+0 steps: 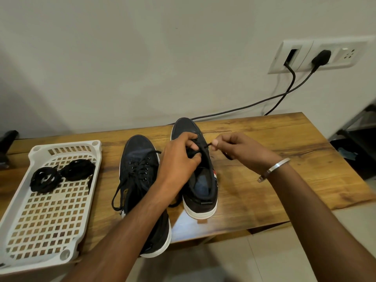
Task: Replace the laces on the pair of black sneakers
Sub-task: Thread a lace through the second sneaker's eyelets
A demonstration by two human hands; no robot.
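Two black sneakers with white soles stand on the wooden table (264,139), toes away from me. The left sneaker (140,159) has its black lace threaded, with loose ends trailing to its left. My left hand (181,157) grips the tongue and eyelet area of the right sneaker (200,186). My right hand (238,148) pinches the end of a black lace (205,147) that runs taut from that sneaker's eyelets. Two coiled black laces (61,176) lie in the white tray (46,220).
The white perforated tray sits at the table's left end, reaching the front edge. Two black cables (280,96) run from a wall socket (317,55) down behind the table. A dark object (8,139) stands at the far left. A metal bangle is on my right wrist.
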